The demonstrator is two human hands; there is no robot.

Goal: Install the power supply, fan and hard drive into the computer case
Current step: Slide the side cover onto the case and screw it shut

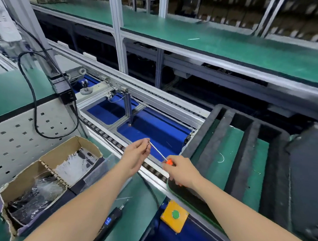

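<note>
My right hand (179, 172) grips the orange-handled, steel-shafted screwdriver (158, 153), and my left hand (137, 153) pinches its tip above the blue conveyor belt (155, 131). I judge I am loading a screw, though it is too small to confirm. What I take for the dark computer case (308, 178) sits blurred at right, so next I must carry the tip there steadily.

The screwdriver (158, 153) has a shiny metal shaft and glossy orange plastic handle; the box (48, 171) is rough torn cardboard; the tabletop (132, 197) mat is matt green.
</note>
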